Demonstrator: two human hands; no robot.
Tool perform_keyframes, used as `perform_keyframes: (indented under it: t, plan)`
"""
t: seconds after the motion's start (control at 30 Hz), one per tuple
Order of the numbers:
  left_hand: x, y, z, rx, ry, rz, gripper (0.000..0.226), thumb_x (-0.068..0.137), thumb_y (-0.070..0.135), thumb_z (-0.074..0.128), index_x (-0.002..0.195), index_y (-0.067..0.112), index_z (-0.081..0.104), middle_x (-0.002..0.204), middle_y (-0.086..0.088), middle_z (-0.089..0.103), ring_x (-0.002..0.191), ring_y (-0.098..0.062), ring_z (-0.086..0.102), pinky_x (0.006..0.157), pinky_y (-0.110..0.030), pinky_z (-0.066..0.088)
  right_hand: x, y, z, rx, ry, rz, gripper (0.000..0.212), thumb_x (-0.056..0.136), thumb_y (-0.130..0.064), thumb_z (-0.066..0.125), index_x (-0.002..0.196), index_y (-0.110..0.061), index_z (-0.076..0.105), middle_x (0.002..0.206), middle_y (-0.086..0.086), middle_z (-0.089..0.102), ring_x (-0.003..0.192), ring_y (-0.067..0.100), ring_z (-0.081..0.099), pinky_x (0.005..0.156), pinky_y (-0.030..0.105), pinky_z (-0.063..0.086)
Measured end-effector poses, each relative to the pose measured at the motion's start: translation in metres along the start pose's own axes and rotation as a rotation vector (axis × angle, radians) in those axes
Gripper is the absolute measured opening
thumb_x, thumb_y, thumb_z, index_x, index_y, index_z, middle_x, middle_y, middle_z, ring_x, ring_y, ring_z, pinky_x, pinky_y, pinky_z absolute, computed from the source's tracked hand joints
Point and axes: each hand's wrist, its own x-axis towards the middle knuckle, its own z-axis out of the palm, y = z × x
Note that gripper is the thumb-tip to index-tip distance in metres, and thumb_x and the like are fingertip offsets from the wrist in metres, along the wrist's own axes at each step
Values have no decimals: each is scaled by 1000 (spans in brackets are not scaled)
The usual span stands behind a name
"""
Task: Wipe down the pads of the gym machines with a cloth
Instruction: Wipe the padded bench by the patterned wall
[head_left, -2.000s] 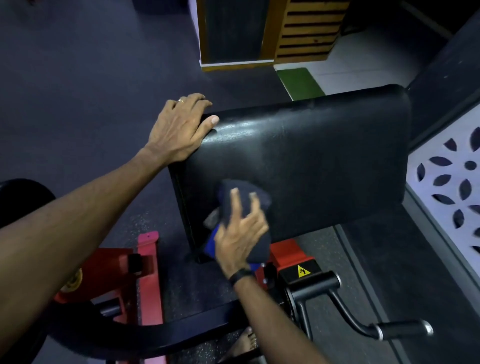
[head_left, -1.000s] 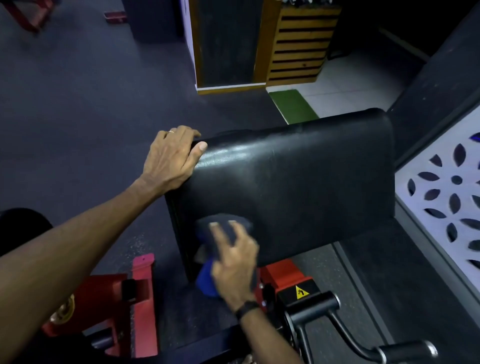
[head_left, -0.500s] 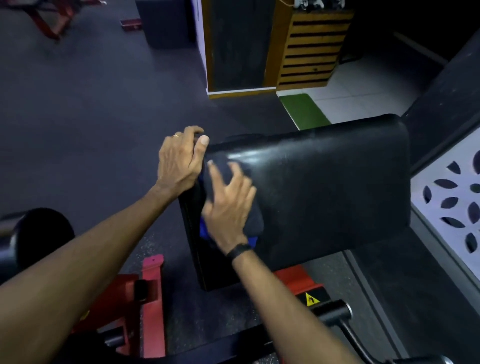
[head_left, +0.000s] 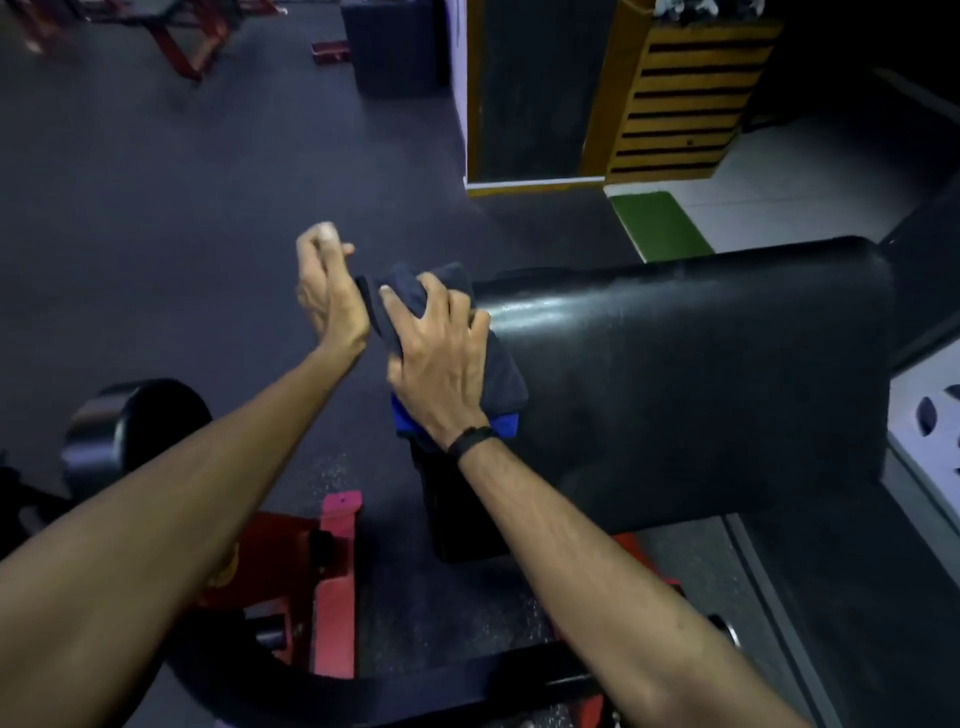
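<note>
A large black machine pad (head_left: 701, 374) slopes across the middle right, its top edge shiny. A dark blue cloth (head_left: 506, 374) is draped over the pad's upper left corner. My right hand (head_left: 441, 358) lies on the cloth there, fingers and thumb curled round its bunched upper part. My left hand (head_left: 327, 291) hovers just left of that corner, off the pad, blurred, fingers loosely curled and holding nothing. The pad's left edge is hidden under the cloth and my right hand.
The machine's red frame (head_left: 332, 561) and a black bar (head_left: 415, 691) sit below my arms. A black roller pad (head_left: 135, 426) is at the left. A white perforated panel (head_left: 930, 431) stands close on the right. Beyond lie dark floor, a green mat (head_left: 660, 223) and a slatted wooden cabinet (head_left: 685, 98).
My right hand slid the cloth from the pad's lower left up to its top left corner. My left hand let go of that corner and lifted away to the left.
</note>
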Motion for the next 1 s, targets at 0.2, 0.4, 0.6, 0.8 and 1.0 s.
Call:
perform_keyframes:
  t: [0.2, 0.4, 0.6, 0.8, 1.0]
  plan:
    - [-31, 1, -4, 276, -238, 388, 37, 99, 47, 39, 121, 26, 59, 116, 6, 65, 111, -17, 58, 101, -42, 41, -122, 10, 38, -29, -28, -203, 64, 70, -24, 59, 133, -31, 62, 139, 8, 40, 109, 28, 44, 90, 45, 35]
    - [-61, 9, 27, 578, -477, 724, 39, 100, 38, 41, 121, 12, 61, 120, -4, 62, 109, -24, 53, 97, -39, 33, -208, 23, 52, 0, -156, -334, 69, 57, -25, 78, 125, -33, 65, 135, 5, 41, 105, 25, 44, 88, 42, 34]
    - [-65, 5, 49, 954, -602, 908, 55, 102, 49, 24, 130, 10, 52, 122, -12, 58, 106, -29, 52, 92, -44, 34, -220, 113, 25, 5, -285, -448, 72, 64, -33, 66, 135, -36, 53, 134, 7, 48, 99, 25, 54, 74, 36, 41]
    - [-69, 3, 52, 1038, -545, 964, 59, 103, 54, 21, 127, 8, 48, 124, -14, 50, 106, -31, 49, 98, -48, 34, -210, 236, -30, 12, 85, 98, 60, 70, -21, 52, 129, -25, 57, 126, 15, 47, 100, 37, 52, 83, 42, 40]
    - [-74, 4, 53, 1076, -559, 942, 67, 102, 61, 18, 126, 7, 48, 133, -17, 47, 117, -34, 47, 107, -54, 29, -122, 287, -50, -87, 441, 875, 45, 89, -29, 56, 130, -13, 62, 123, 26, 54, 105, 46, 51, 88, 53, 44]
